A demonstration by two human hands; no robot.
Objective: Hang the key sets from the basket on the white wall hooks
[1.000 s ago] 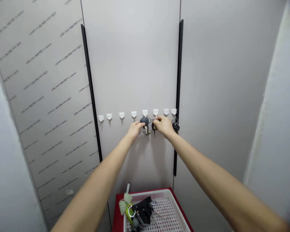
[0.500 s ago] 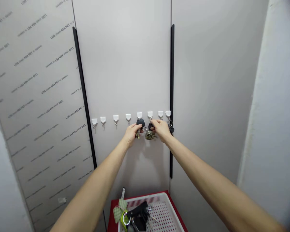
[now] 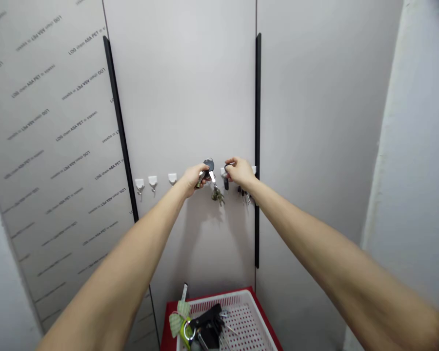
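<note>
Both my arms reach up to a row of white hooks (image 3: 152, 181) on a grey cabinet door. My left hand (image 3: 194, 176) is closed on a black-headed key (image 3: 208, 165) with a small bunch of keys (image 3: 217, 194) dangling below it. My right hand (image 3: 240, 171) is closed on another black key (image 3: 226, 182) at a hook, fingers pinched. More keys (image 3: 244, 194) hang under my right wrist. The hooks behind my hands are hidden.
A white perforated basket (image 3: 249, 317) on a red surface sits below, holding several keys, a black fob (image 3: 208, 316) and a green tag (image 3: 178, 319). Black vertical handles (image 3: 257, 146) run along the door edges. A film-covered panel stands at the left.
Both hands have risen from below the hooks to hook level, lifting the key sets. The camera has shifted slightly, so the hook row sits further left.
</note>
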